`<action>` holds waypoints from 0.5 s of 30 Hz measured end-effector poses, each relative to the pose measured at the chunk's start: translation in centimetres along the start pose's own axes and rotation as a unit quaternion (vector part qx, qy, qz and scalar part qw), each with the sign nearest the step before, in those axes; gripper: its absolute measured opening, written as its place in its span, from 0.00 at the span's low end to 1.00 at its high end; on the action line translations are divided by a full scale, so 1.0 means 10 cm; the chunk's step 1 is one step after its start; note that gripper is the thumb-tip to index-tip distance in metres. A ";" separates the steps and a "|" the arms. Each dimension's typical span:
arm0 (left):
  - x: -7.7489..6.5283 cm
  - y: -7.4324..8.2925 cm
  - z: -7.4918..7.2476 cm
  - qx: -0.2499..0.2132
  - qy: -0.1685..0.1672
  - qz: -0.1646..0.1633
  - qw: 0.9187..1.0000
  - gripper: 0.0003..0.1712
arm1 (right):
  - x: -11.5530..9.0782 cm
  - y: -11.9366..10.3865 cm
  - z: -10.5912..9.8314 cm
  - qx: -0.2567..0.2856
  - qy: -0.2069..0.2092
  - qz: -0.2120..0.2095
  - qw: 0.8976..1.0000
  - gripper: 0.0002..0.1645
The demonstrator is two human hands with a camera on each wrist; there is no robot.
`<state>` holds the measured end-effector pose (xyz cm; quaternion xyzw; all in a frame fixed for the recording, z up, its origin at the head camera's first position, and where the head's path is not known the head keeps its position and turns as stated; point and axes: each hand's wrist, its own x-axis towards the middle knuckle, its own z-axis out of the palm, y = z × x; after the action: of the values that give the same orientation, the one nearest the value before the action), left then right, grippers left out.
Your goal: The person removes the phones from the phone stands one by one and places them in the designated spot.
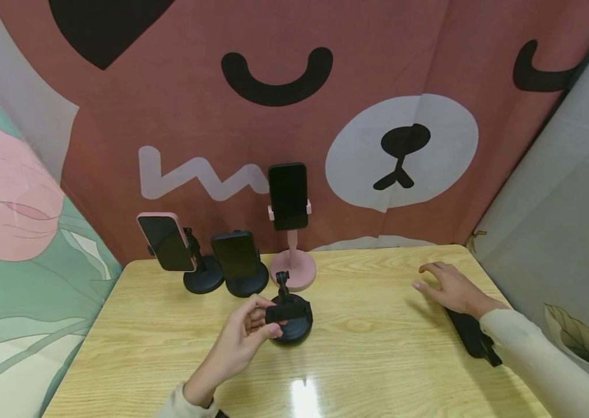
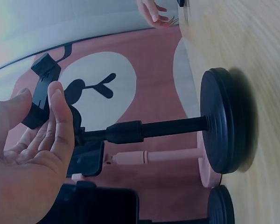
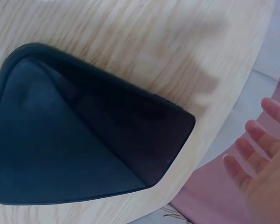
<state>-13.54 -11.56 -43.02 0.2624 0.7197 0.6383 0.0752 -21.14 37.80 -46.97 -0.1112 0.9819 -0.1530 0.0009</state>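
My left hand grips the black clamp head of a black phone stand, with thumb and fingers at the clamp. In the left wrist view the stand's round base is on the table, its thin pole leading up to the holder, which carries no phone. Over at the right, my right hand hovers with fingers spread and slightly bent, holding nothing. Beneath that wrist a dark phone lies on the table. The right wrist view shows its glossy screen facing up.
Along the back left stand a pink-edged phone on a black stand, a dark phone on another black stand, and a black phone on a pink stand. A printed cloth hangs behind the wooden table.
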 end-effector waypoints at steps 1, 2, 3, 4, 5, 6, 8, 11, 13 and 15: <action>-0.01 0.01 -0.01 0.005 0.002 0.004 1.000 0.18 | 0.00 -0.01 0.00 0.000 0.000 -0.001 1.000 0.37; -0.03 0.02 -0.03 0.010 0.004 0.007 1.000 0.18 | 0.00 -0.02 -0.01 0.000 0.000 -0.002 1.000 0.37; -0.04 0.03 -0.04 0.015 0.007 0.009 1.000 0.17 | 0.01 -0.03 -0.01 -0.001 0.001 -0.003 1.000 0.37; -0.06 0.04 -0.05 0.017 0.010 0.009 1.000 0.17 | 0.01 -0.05 -0.01 -0.001 0.001 -0.004 1.000 0.37; -0.07 0.05 -0.07 0.021 0.012 0.010 1.000 0.16 | 0.01 -0.06 -0.02 -0.001 0.001 -0.006 1.000 0.37; -0.09 0.06 -0.08 0.026 0.015 0.011 0.999 0.16 | 0.02 -0.08 -0.02 -0.002 0.001 -0.009 1.000 0.37; -0.12 0.08 -0.10 0.031 0.018 0.014 0.999 0.16 | 0.03 -0.12 -0.02 -0.001 0.003 -0.013 1.000 0.37; -0.17 0.11 -0.13 0.034 0.021 0.020 0.999 0.16 | 0.03 -0.19 -0.02 0.002 0.008 -0.028 1.000 0.36; -0.20 0.12 -0.15 0.034 0.023 0.028 0.999 0.15 | 0.04 -0.26 -0.02 0.006 0.012 -0.040 0.999 0.35; -0.24 0.14 -0.18 0.032 0.026 0.034 0.999 0.14 | 0.04 -0.32 -0.02 0.008 0.016 -0.055 0.998 0.34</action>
<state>-11.95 -14.18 -41.94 0.2719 0.7324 0.6237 0.0264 -20.88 34.79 -45.77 -0.1621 0.9731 -0.1621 -0.0222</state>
